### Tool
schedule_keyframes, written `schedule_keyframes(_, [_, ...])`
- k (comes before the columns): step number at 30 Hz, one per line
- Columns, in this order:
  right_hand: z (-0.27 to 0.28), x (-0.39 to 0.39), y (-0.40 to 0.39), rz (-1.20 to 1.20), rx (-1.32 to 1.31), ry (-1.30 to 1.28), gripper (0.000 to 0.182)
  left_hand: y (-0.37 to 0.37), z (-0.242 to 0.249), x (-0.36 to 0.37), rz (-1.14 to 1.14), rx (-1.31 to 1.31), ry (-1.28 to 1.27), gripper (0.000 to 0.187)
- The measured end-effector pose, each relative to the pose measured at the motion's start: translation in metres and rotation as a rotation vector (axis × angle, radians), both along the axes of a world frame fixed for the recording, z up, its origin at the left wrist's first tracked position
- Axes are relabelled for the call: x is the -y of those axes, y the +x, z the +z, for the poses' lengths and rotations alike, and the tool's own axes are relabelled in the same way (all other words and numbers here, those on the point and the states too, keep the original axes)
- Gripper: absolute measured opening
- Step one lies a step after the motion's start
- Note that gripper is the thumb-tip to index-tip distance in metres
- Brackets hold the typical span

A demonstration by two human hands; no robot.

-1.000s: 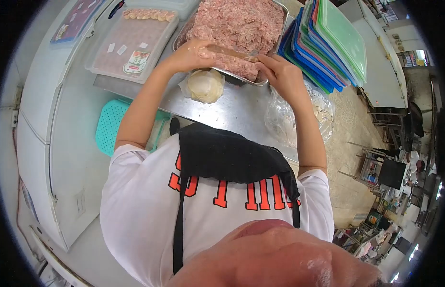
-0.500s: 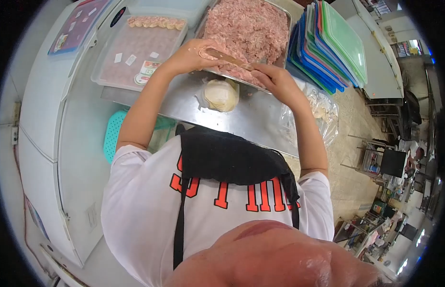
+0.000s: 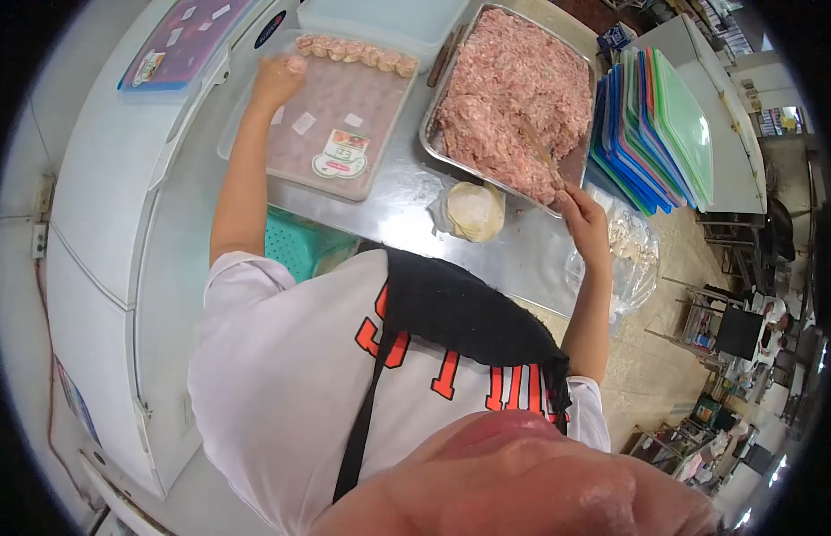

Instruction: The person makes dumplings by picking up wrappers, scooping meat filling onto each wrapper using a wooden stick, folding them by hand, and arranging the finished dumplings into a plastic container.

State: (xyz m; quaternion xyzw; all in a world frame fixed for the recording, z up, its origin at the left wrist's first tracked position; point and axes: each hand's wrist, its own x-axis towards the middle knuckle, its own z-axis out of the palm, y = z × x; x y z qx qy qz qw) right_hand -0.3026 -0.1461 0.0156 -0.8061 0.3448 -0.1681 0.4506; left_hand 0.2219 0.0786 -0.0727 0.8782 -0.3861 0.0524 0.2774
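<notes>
At the far left corner of a plastic dumpling tray point(image 3: 330, 112), my left hand point(image 3: 278, 85) is closed around a meat-filled dumpling point(image 3: 296, 64). Beside it runs a row of similar dumplings point(image 3: 362, 55) along the tray's far edge. My right hand point(image 3: 583, 220) grips the end of a flat wooden spatula point(image 3: 538, 147), whose blade lies in pink minced meat point(image 3: 518, 76). That meat fills most of a deep metal pan point(image 3: 482, 173). Between the two trays, nearer my body, sits a stack of round dough wrappers point(image 3: 473, 213).
Stacked colored plastic lids point(image 3: 652, 134) stand right of the pan. A clear plastic bag point(image 3: 631, 255) lies at the table's right end. A covered tray point(image 3: 187, 40) rests on the white freezer point(image 3: 94, 170) at left. A turquoise basket point(image 3: 290, 243) sits below the steel table point(image 3: 388, 210).
My left hand has moved from beside the spatula over the pan to the dumpling tray's far left corner. My right hand stays at the pan with the spatula. The camera view has shifted.
</notes>
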Motion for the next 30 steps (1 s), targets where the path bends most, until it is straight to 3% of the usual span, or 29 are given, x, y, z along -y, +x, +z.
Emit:
schedule_keyframes(1, [0.003, -0.004, 0.001, -0.047, -0.002, 0.103, 0.03, 0.012, -0.004, 0.001, 0.12, 0.186, 0.023, 0.044])
schedule_keyframes(7, [-0.003, -0.016, 0.008, -0.178, 0.005, 0.154, 0.032, 0.051, -0.012, 0.029, 0.191, 0.256, -0.106, 0.052])
schedule_keyframes(10, [-0.002, -0.023, 0.015, -0.189, 0.021, 0.187, 0.032, 0.062, -0.015, 0.041, 0.198, 0.153, 0.055, 0.057])
schedule_keyframes(14, [-0.005, -0.024, 0.016, -0.207, 0.011, 0.226, 0.031, 0.077, -0.03, 0.045, 0.141, 0.061, 0.074, 0.058])
schedule_keyframes(15, [-0.007, -0.023, 0.017, -0.215, 0.008, 0.227, 0.031, 0.079, -0.035, 0.044, 0.111, 0.144, 0.005, 0.058])
schedule_keyframes(16, [-0.01, -0.02, 0.017, -0.185, -0.014, 0.15, 0.031, 0.081, -0.04, 0.044, 0.077, 0.227, -0.067, 0.058])
schedule_keyframes(21, [-0.013, 0.003, 0.016, -0.112, -0.162, -0.065, 0.032, 0.079, -0.034, 0.048, 0.079, 0.153, -0.061, 0.057])
schedule_keyframes(23, [-0.015, 0.022, 0.016, 0.073, -0.403, -0.641, 0.029, 0.086, -0.038, 0.049, 0.036, 0.121, -0.118, 0.058])
schedule_keyframes(24, [-0.006, 0.025, 0.02, 0.059, -0.408, -0.632, 0.029, 0.083, -0.033, 0.049, 0.049, 0.099, -0.077, 0.057])
schedule_keyframes(26, [0.017, 0.028, 0.036, 0.165, -0.696, -0.739, 0.031, 0.078, -0.026, 0.05, 0.019, 0.127, -0.024, 0.056])
schedule_keyframes(28, [0.01, 0.042, 0.042, 0.184, -0.672, -0.794, 0.033, 0.055, -0.006, 0.05, -0.004, 0.156, 0.028, 0.055])
schedule_keyframes(30, [-0.002, 0.056, 0.05, 0.206, -0.644, -0.849, 0.036, -0.014, 0.041, 0.05, -0.163, 0.344, -0.207, 0.05])
